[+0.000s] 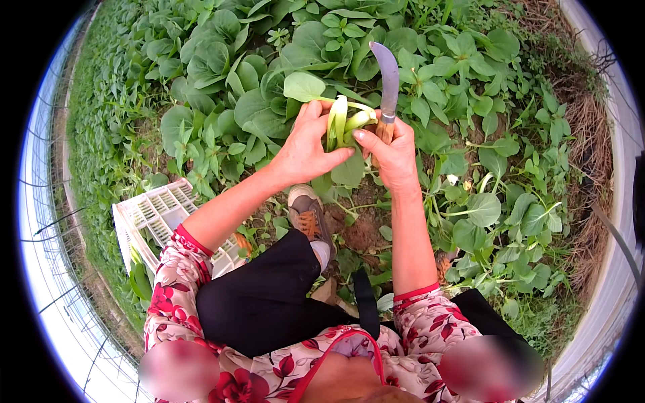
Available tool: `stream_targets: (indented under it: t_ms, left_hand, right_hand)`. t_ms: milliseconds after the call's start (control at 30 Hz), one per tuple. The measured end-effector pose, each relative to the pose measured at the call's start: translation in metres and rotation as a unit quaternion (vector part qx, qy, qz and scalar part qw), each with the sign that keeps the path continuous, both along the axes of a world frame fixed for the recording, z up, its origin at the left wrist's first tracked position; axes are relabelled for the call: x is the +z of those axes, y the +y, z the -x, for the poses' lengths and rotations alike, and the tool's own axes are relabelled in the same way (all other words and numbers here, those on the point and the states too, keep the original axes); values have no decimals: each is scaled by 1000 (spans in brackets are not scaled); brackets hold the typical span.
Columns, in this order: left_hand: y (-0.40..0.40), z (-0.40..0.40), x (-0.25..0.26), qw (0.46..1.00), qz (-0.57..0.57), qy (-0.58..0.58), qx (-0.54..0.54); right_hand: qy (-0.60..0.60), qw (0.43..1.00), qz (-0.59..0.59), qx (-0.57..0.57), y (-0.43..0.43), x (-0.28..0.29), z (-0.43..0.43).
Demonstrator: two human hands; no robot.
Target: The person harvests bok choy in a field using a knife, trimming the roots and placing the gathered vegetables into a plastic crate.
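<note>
My left hand (310, 146) grips a small head of leafy greens (338, 118), its pale stems upward and a leaf hanging below. One broad leaf (304, 86) sticks out to the left above my fingers. In my right hand (395, 153) is a knife with a wooden handle (385, 132) and a curved metal blade (387, 75) pointing up and away from me. The right thumb also touches the stems of the greens. Both hands are close together above the bed, beyond my shoe (306, 216).
Growing leafy greens (216, 55) fill the ground ahead. A white plastic crate (156, 206) stands at my left, partly behind my arm. Cut leaves (484, 209) lie on the soil at right. Dry straw (594, 151) runs along the pale sheeting (625, 101) at the right edge.
</note>
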State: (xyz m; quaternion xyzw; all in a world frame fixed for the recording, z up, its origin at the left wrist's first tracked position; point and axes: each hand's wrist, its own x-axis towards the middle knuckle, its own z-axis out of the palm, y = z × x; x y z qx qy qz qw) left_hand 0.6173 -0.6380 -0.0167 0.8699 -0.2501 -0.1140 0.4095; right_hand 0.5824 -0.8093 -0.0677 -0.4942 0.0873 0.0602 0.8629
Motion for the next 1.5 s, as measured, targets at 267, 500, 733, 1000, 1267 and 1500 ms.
stream_targets:
  t_ms: [267,500,733,1000,1267,1500]
  left_hand:
    - [-16,-100,25,994,-91,-59,-8]
    - [-9,-136,-48,862,-499,44,-76]
    - [40,-139,-71,884,-462,-12,-73]
    - [45,-132,-68,885,-460,-13,-64]
    - [60,-119,-82,890,-447,-68,-63]
    - [84,-100,-72,920,-384,-74,-19]
  right_hand:
    - [128,824,537,127,-16,-54,-24]
    - [165,848,492,107,11,-99,-64]
    - [179,838,501,122,23,-117,-80]
    - [196,785,570,144,41,-119,-97]
    - [205,781,552,208,58,-140,-63]
    - [156,877,454,-3,31,-126,-44]
